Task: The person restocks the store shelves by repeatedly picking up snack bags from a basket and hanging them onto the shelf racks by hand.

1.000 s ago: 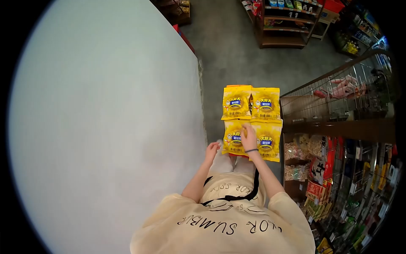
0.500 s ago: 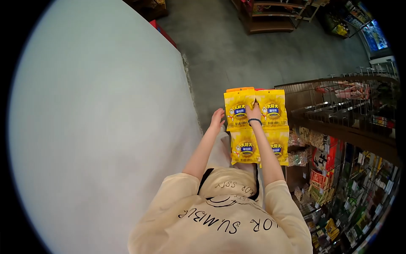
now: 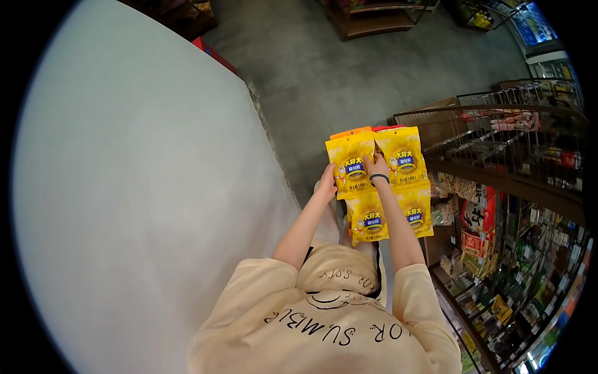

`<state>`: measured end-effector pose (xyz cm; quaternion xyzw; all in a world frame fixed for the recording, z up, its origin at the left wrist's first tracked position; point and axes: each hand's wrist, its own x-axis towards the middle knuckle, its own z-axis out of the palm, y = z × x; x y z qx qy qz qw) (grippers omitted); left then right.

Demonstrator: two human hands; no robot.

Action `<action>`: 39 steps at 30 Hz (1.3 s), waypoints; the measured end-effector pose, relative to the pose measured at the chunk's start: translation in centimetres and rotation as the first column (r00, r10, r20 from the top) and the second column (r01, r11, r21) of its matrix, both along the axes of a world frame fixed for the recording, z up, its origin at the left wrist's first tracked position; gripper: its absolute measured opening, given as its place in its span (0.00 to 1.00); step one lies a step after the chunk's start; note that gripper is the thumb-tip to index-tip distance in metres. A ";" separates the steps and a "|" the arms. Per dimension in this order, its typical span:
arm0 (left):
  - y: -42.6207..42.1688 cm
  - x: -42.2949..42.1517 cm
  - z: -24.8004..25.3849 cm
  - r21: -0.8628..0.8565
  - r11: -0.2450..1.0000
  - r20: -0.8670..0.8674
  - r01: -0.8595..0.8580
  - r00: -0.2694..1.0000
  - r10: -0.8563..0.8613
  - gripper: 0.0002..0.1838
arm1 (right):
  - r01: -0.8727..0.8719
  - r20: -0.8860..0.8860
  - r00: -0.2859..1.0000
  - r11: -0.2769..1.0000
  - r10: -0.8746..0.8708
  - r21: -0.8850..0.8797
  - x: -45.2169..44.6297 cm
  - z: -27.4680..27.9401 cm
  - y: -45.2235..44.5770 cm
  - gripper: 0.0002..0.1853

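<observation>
Four-square rows of yellow snack bags hang in front of me, two across and two down. My left hand (image 3: 327, 181) curls round the left edge of the upper-left yellow snack bag (image 3: 349, 149). Pinching the same bag's right edge is my right hand (image 3: 377, 168), which wears a dark band at the wrist. Beside it hangs the upper-right yellow bag (image 3: 408, 140). Below are the lower-left bag (image 3: 369, 230) and the lower-right bag (image 3: 416, 227), partly covered by my right forearm. Orange and red packs peek out behind the top row.
A pale wall (image 3: 149, 187) runs along my left. To the right stand wire racks (image 3: 504, 134) and shelves of packaged goods (image 3: 479, 255). Grey floor (image 3: 349, 81) stretches ahead to a brown display stand (image 3: 374, 25).
My left hand has moved from beside the upper-left bag onto its left edge. That bag now tilts slightly. The view has shifted a little to the right.
</observation>
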<state>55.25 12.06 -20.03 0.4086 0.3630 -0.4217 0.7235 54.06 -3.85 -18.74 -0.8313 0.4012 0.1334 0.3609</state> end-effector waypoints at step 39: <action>-8.5 -23.7 18.9 -0.040 0.867 0.483 0.496 0.769 -0.418 0.20 | 0.210 0.391 0.338 0.474 -0.856 0.855 -38.0 16.0 -1.7 0.15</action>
